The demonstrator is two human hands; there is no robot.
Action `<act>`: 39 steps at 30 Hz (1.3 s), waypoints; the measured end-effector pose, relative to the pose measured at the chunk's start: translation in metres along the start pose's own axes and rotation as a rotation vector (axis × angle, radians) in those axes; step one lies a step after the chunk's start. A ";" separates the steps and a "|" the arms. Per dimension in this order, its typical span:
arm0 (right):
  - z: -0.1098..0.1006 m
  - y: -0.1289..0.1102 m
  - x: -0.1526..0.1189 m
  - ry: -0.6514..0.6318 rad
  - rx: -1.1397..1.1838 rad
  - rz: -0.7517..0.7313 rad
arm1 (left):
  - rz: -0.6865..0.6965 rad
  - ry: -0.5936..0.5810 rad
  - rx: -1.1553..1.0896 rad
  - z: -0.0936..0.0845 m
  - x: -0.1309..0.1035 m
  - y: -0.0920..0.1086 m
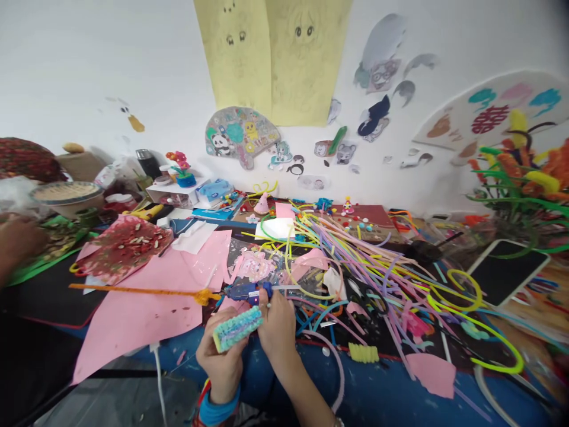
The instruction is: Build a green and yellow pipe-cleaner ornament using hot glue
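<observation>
Our left grip (221, 359) holds the fuzzy teal block (240, 327) by the bench (386, 379); whether our right grip (278, 329) pinches it, we cannot tell. Covering looks nearly done; the yellow-green end (217, 342) perhaps remains.

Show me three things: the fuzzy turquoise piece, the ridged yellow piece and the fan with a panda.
Fuzzy turquoise piece (239, 330), head view: middle of its fuzzy side.
Ridged yellow piece (363, 353), head view: middle of its ridges.
Fan (241, 131), head view: middle of its decorated face.
</observation>
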State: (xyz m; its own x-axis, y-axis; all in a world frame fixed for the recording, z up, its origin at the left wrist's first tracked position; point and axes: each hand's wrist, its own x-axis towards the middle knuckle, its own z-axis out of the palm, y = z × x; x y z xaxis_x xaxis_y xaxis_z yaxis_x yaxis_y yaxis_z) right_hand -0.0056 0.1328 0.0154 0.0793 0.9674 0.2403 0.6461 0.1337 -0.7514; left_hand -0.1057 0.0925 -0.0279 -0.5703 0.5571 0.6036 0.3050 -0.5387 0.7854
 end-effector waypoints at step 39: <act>-0.170 0.148 -0.058 -0.107 -0.307 -0.393 | 0.075 -0.696 0.077 0.052 0.006 0.059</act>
State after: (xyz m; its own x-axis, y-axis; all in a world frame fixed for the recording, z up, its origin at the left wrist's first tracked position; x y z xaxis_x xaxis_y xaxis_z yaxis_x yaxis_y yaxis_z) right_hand 0.2141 0.0601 -0.0053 -0.2825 0.8755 0.3920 0.8062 0.4382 -0.3975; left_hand -0.0514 0.0966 0.0294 0.0672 0.8090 0.5840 0.3926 -0.5595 0.7299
